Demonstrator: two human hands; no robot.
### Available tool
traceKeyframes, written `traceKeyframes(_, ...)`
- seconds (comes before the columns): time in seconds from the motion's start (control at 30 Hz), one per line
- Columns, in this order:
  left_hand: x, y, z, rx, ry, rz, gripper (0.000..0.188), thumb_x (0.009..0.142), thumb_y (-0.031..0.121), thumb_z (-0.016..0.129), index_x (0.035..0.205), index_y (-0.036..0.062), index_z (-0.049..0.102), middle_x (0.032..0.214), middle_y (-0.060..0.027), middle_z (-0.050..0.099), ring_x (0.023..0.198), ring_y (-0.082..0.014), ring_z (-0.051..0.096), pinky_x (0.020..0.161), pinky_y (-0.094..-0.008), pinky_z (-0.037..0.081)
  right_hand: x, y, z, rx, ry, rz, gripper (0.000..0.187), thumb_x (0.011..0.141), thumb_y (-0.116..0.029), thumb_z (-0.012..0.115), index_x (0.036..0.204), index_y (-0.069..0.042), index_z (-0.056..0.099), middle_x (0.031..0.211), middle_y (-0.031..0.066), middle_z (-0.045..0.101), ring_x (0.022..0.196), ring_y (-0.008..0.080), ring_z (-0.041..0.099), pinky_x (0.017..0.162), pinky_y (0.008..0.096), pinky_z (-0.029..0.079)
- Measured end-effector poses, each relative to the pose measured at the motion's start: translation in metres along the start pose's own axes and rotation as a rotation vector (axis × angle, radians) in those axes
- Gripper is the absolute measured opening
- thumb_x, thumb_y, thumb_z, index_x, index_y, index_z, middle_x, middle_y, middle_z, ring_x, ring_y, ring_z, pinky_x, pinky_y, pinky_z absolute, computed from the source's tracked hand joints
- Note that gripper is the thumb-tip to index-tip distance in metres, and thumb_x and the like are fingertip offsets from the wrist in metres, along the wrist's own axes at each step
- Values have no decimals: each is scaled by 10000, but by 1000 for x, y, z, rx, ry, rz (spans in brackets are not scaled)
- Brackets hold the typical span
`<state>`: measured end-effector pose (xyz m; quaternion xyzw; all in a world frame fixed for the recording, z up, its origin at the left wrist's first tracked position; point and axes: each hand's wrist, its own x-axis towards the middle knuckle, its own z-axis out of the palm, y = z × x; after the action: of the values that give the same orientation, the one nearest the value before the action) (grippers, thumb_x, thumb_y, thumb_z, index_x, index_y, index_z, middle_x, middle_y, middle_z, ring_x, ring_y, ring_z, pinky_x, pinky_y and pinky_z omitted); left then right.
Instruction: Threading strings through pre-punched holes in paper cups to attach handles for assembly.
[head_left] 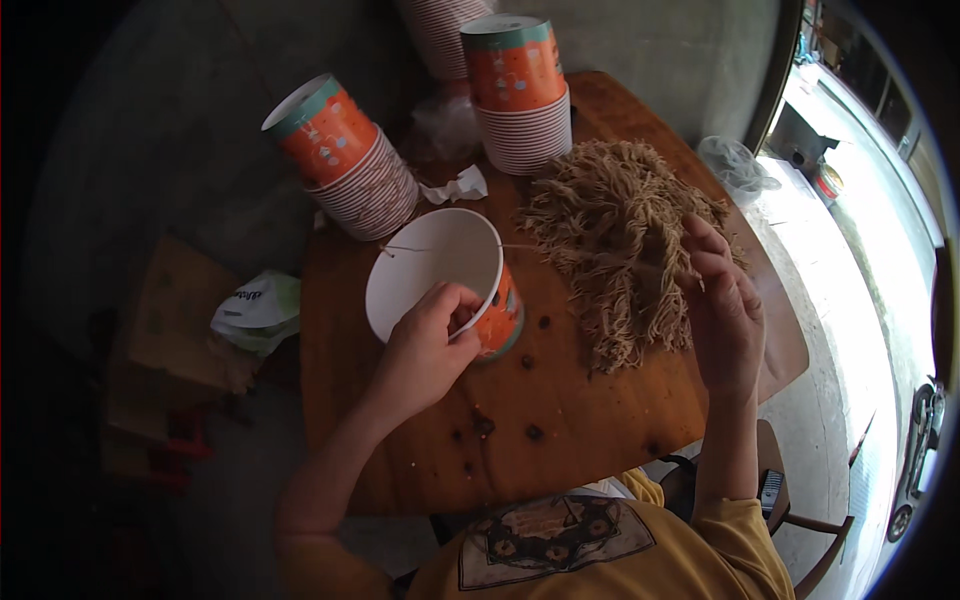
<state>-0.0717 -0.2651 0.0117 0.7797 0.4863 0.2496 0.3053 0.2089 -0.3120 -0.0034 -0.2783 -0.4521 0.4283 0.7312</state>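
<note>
A paper bucket (510,325), white inside with an orange and green outside, tilts on the table with its mouth toward me. My left hand (425,345) is closed on its near rim, thumb outside and fingers inside. A thin tan string (518,246) passes through the bucket's wall, with a knotted end (390,251) inside. On the right my right hand (728,315) is raised with fingertips pinched, seemingly on the string, whose far part is lost against the pile. Just left of that hand lies a heap of twisted tan strings (620,240).
Two stacks of nested buckets, a left stack (335,135) and a right stack (515,65), stand at the back of the wooden table (500,440). Crumpled white paper (458,187) lies between them. A clear plastic bag (735,165) sits by the right edge. Cardboard boxes (165,320) stand at left.
</note>
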Motion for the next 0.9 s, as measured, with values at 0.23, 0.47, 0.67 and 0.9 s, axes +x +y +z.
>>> traceKeyframes(0.23, -2, 11, -15, -340, -74, -155, 203, 845, 0, 543, 1047, 16, 542, 896, 7, 554, 800, -51, 513, 718, -218, 459, 22, -3, 32, 170, -506, 221, 322, 936, -230, 547, 1092, 50, 573, 715, 62, 614, 585, 107, 582, 577, 233, 475)
traceKeyframes(0.47, 1, 21, -23, -508, -126, -232, 227, 841, 12, 537, 1068, -5, 537, 907, -11, 566, 820, -66, 522, 755, -237, 459, 11, 32, 71, -686, -610, 158, 241, 865, -123, 654, 974, -55, 450, 647, 40, 645, 531, 80, 596, 462, 205, 435)
traceKeyframes(0.67, 2, 17, -23, -508, -123, -205, 254, 833, -13, 536, 1087, -7, 546, 951, -33, 597, 841, -68, 569, 774, -228, 484, 5, 48, 76, -766, -510, 135, 258, 823, -193, 697, 897, -57, 491, 687, 87, 669, 631, 225, 679, 541, 311, 516)
traceKeyframes(0.9, 2, 19, -21, -507, -131, -219, 232, 847, 18, 540, 1078, -1, 534, 927, -22, 574, 834, -70, 534, 762, -242, 465, 4, 48, 81, -651, -378, 173, 229, 822, -189, 701, 815, -44, 524, 658, 75, 654, 607, 214, 673, 533, 302, 513)
